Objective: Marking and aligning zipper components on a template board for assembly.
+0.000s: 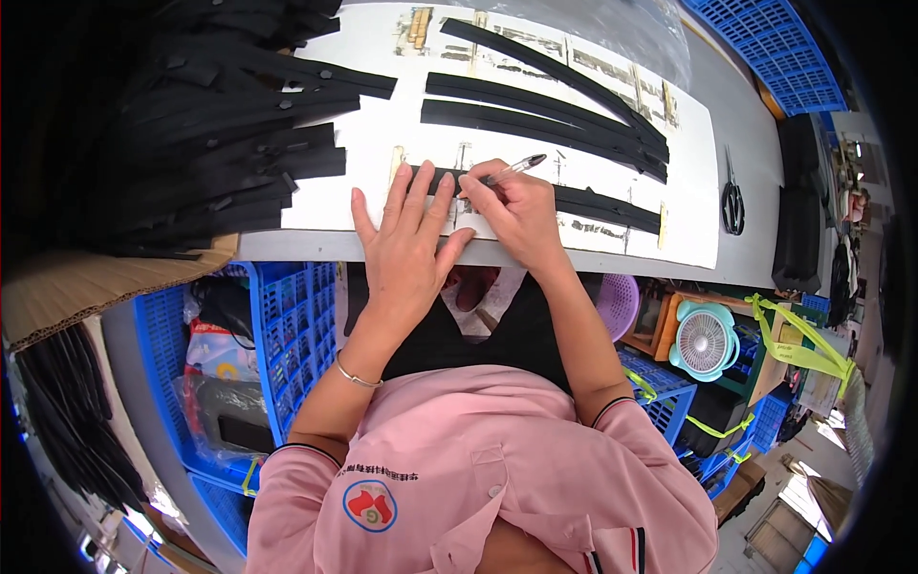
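Centre frame: left hand (406, 244) spread flat, fingers splayed, pinning a black strip (583, 203) to the white table (382, 134), likely to stop it sliding. Right hand (512, 206) pinches a pen (512, 169), tip on the strip beside the left fingers. More strips piled upper left (191, 124).

There is one view only — a wide fisheye camera on the person's head, looking steeply down over the pink shirt (478, 478) to the white table (382, 124) in front. The table is near, at arm's reach, and fills the upper part. Straight edges bend toward the dark rim — the floor and blue crates (287, 325) show below the table edge.
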The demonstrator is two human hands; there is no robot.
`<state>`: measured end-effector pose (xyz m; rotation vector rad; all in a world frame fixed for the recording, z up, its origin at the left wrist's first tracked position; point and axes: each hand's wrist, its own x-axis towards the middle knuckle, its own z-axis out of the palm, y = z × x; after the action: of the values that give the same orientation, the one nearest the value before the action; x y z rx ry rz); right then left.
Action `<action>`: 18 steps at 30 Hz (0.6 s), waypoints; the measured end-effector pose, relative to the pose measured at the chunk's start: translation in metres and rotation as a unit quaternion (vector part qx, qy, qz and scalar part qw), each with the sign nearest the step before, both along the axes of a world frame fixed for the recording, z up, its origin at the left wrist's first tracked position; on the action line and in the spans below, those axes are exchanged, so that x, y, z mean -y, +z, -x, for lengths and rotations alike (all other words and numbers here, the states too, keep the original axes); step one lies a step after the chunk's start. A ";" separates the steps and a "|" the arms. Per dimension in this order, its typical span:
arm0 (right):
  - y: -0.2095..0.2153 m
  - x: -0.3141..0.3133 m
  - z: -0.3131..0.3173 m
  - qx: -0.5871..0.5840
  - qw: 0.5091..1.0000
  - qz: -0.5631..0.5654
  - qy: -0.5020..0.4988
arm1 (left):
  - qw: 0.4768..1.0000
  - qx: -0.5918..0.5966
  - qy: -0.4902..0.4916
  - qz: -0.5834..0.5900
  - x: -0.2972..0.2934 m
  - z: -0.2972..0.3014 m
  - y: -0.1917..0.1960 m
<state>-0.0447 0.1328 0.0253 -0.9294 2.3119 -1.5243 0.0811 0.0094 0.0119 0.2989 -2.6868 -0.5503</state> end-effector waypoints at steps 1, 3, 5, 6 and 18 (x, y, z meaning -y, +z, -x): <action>0.000 0.000 -0.001 0.000 1.000 0.000 -0.004 | 1.000 0.001 0.000 0.000 -0.001 0.000 0.000; -0.001 0.001 -0.001 -0.036 0.999 0.006 0.003 | 1.000 0.003 -0.001 0.003 -0.001 0.001 0.000; 0.000 0.001 0.001 -0.053 0.999 0.002 0.009 | 1.000 0.003 -0.006 0.006 -0.001 0.002 0.000; 0.001 0.000 0.002 -0.068 0.997 -0.001 0.022 | 1.000 0.007 -0.002 0.010 -0.001 0.001 0.000; 0.000 -0.078 0.026 -0.010 0.971 0.067 -0.228 | 1.000 0.020 -0.007 0.018 -0.001 0.000 0.000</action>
<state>-0.0709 0.2111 0.0255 -0.4533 2.5886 -1.8644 0.0809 0.0102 0.0121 0.2852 -2.7368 -0.5046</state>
